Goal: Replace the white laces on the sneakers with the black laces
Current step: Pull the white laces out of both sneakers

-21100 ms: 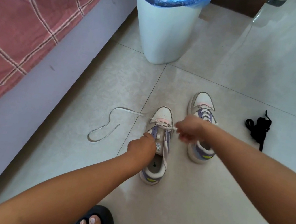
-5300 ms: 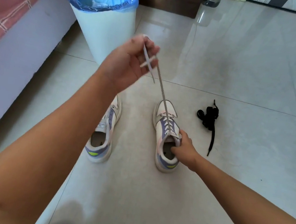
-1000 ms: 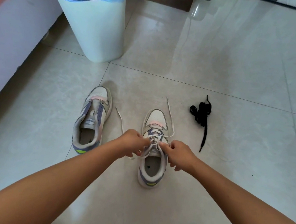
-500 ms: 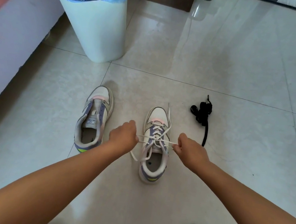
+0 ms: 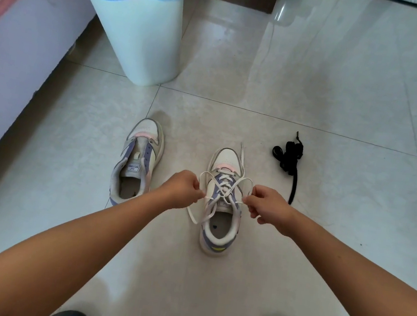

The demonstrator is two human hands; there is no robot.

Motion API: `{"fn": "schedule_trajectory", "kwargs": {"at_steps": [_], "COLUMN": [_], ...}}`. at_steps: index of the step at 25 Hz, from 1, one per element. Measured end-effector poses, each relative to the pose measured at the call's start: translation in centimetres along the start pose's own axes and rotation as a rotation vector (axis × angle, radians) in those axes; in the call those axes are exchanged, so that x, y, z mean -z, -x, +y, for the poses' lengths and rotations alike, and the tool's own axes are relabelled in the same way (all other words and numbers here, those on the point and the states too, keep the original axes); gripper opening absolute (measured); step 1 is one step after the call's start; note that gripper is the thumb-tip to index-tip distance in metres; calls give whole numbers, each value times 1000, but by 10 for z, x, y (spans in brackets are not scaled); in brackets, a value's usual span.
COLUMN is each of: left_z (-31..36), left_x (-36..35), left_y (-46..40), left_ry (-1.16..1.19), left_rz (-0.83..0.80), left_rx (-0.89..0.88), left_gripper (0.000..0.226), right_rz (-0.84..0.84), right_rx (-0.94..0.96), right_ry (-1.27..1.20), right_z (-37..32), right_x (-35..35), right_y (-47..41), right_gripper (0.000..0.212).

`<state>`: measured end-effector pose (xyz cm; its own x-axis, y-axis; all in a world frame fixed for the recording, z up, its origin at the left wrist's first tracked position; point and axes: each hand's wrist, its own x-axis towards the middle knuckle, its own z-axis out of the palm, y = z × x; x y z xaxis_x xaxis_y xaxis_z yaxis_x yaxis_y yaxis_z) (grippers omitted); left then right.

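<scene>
The white lace (image 5: 220,186) sits in the right-hand sneaker (image 5: 223,203), a little below the centre of the frame, and it crosses loosely over the eyelets. The left hand (image 5: 182,189) and the right hand (image 5: 265,205) each pinch one part of it with curled fingers and pull sideways. The step in hand seems to be loosening this lace. Next it must come out of the eyelets. The other sneaker (image 5: 138,158), to the left, has no lace, and the black laces (image 5: 288,159) lie bundled at centre right.
</scene>
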<state>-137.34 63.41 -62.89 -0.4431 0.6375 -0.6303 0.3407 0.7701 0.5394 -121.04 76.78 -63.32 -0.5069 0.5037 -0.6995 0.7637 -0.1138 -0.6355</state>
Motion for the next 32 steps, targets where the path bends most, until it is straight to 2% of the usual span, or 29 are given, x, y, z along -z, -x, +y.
{"fn": "schedule_trajectory", "kwargs": {"at_steps": [2, 3, 4, 5, 6, 7, 8, 9, 11, 12, 14, 16, 18, 20, 22, 24, 25, 26, 28, 30, 32], "left_z": [-3, -5, -9, -13, -13, -13, -12, -9, -1, 3, 9, 17, 21, 17, 6, -5, -10, -13, -18, -19, -16], "left_x": [8, 10, 11, 10, 7, 5, 4, 4, 2, 1, -6, -14, -17, -13, -7, -4, -6, -10, -18, -17, -8], "left_y": [2, 2, 1, -1, -1, -1, -2, -2, -5, -5, -4, -4, -9, -15, -19, -20, -20, -18, -17, -18, -19], "left_ry": [-519, -737, -887, -938, -912, -840, -699, -474, 84, 290, 437, 456, 468, 277, -117, -446, -587, -714, -924, -1027, -924], "left_rz": [179, 233, 229, 210, 188, 190, 207, 203, 45, -64, -172, -167, -123, -20, 103, 158, 147, 120, 105, 135, 225], "left_rx": [-75, -87, -82, -79, -70, -49, 5, 104, 307, 345, 333, 293, 246, 144, 58, 25, 17, 1, -63, -154, -143], "left_gripper": [5, 15, 24, 29, 30, 27, 25, 28, 38, 39, 36, 27, 18, 22, 21, 16, 22, 28, 36, 34, 27], "right_rz": [175, 272, 353, 410, 461, 494, 499, 444, 194, 73, -23, 7, 50, 113, 224, 316, 340, 345, 351, 405, 523], "right_rx": [115, 160, 194, 226, 246, 224, 153, 25, -231, -286, -234, -140, -63, 19, 51, 76, 101, 132, 155, 91, 44], "right_ry": [370, 628, 871, 1052, 1128, 1092, 891, 582, 18, -116, -237, -265, -196, 32, 345, 696, 903, 1112, 1394, 1396, 1021], "right_z": [5, 10, 15, 20, 24, 26, 23, 18, 8, 5, -2, -10, -12, -9, 5, 19, 24, 30, 40, 41, 34], "right_x": [9, 15, 22, 29, 33, 32, 27, 20, 3, -5, -16, -19, -17, -11, -1, 9, 14, 20, 34, 50, 60], "right_y": [-4, -5, -4, -2, -2, -2, -2, 0, 4, 7, 6, -1, -9, -13, -15, -14, -12, -11, -12, -12, -11], "right_gripper": [25, 21, 15, 8, 7, 12, 19, 29, 42, 43, 35, 28, 31, 36, 33, 16, 7, 7, 25, 26, 24]}}
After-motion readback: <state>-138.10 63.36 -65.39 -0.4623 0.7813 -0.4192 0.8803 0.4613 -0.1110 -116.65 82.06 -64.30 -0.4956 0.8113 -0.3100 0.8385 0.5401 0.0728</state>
